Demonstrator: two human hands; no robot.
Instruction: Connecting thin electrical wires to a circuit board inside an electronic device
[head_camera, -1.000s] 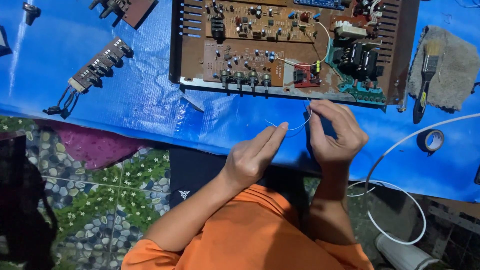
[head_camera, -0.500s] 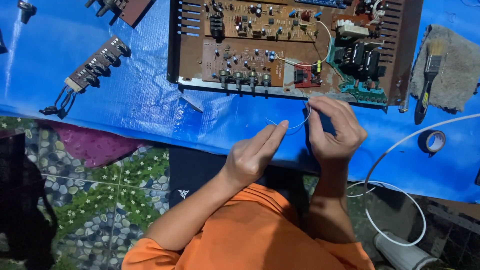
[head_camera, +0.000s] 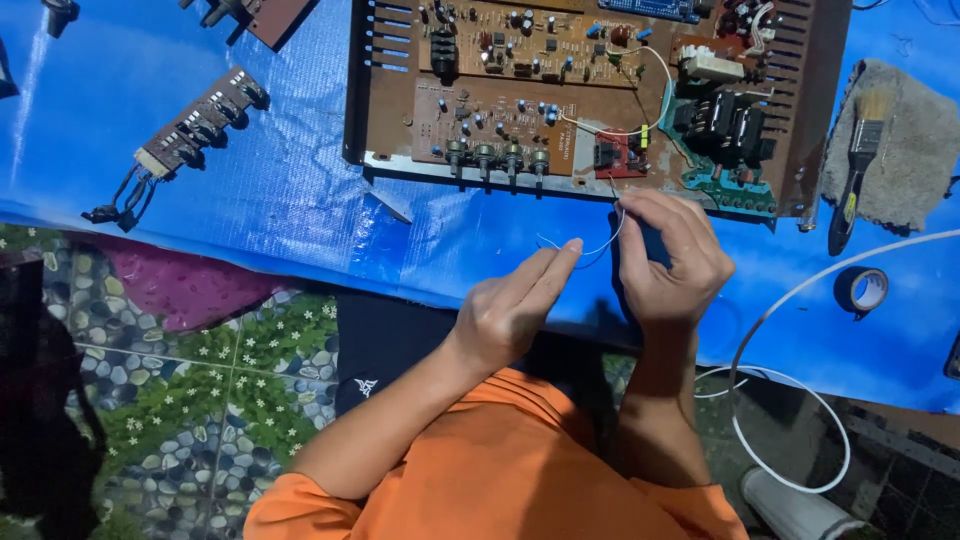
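Both hands pinch one thin white wire: the left hand (head_camera: 515, 310) grasps its free end in its fingers, the right hand (head_camera: 672, 262) grips the other part just below the circuit board (head_camera: 600, 95). The wire (head_camera: 600, 245) hangs slack between them, seemingly not yet joined to the board; the brush (head_camera: 858, 170) and tape (head_camera: 860, 289) lie untouched.

A single head-worn camera looks steeply down, close over the blue tarp (head_camera: 250, 190) and both forearms.

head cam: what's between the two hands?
A thin pale wire spans the gap between left hand and right hand, over the blue plastic tarp. Nothing else there, head view.
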